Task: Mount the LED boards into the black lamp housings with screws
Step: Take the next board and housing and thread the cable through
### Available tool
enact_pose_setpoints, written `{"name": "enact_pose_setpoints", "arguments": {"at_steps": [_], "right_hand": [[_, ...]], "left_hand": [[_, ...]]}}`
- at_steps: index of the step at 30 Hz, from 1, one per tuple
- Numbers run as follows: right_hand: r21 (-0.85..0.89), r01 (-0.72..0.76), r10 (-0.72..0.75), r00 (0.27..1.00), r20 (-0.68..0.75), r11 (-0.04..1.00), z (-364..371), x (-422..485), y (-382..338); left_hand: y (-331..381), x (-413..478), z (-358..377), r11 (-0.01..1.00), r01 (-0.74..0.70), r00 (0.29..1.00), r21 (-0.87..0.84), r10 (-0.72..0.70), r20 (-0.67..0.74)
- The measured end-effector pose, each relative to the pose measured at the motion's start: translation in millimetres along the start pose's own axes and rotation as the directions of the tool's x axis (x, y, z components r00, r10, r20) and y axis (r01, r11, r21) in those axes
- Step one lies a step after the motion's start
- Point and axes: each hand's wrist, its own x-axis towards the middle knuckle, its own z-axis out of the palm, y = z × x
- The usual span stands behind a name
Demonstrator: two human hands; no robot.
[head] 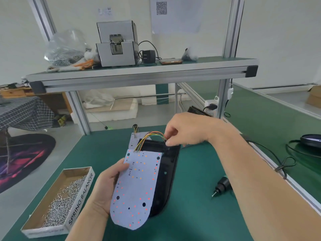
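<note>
Near worktop (191,214) left edge: screw box (57,202), within reach. Mid-worktop: left hand (102,193) grips LED board (135,186) by left edge, tilted over black lamp housing (167,171); right hand (184,131) pinches wire bundle (151,137) at far end. Tuck wire bundle clear before seating; align holes. LED board: white, rounded near end, red/orange LED dots.

I get a single view, a wide-angle camera worn on the head. It faces forward and down across the green counter (199,214) from its near edge, close in: the left hand (102,190) and right hand (187,131) loom large, with the LED board (137,185) and its wires (149,137) mid-frame. The shelf (139,75) crosses the upper half, its posts (231,32) splayed by the lens.
</note>
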Motion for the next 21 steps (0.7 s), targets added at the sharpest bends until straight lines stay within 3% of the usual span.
{"name": "enact_pose_setpoints", "arguments": {"at_steps": [4,8,10,13,17,21], "right_hand": [[0.056,0.028,-0.020,0.990,-0.142,0.998,30,3,2],[-0.124,0.116,-0.150,0.937,-0.316,0.985,66,5,9],[-0.022,0.151,-0.149,0.917,-0.371,0.988,75,4,15],[0.177,0.184,-0.106,0.920,-0.378,0.967,80,1,20],[0.378,0.114,0.040,0.926,-0.377,0.919,79,0,25],[0.296,0.099,0.011,0.937,-0.349,0.950,79,2,29]], "left_hand": [[-5,-1,-2,0.999,-0.018,1.000,-0.026,0.019,0.001],[-6,-4,-1,0.996,-0.068,0.997,0.065,0.065,0.043],[-5,-7,2,0.985,-0.097,0.994,0.142,0.088,0.068],[-1,-9,6,0.965,-0.153,0.987,0.213,0.139,0.079],[7,-13,12,0.939,-0.175,0.982,0.296,0.144,0.125],[7,-16,18,0.921,-0.191,0.970,0.338,0.125,0.207]]}}
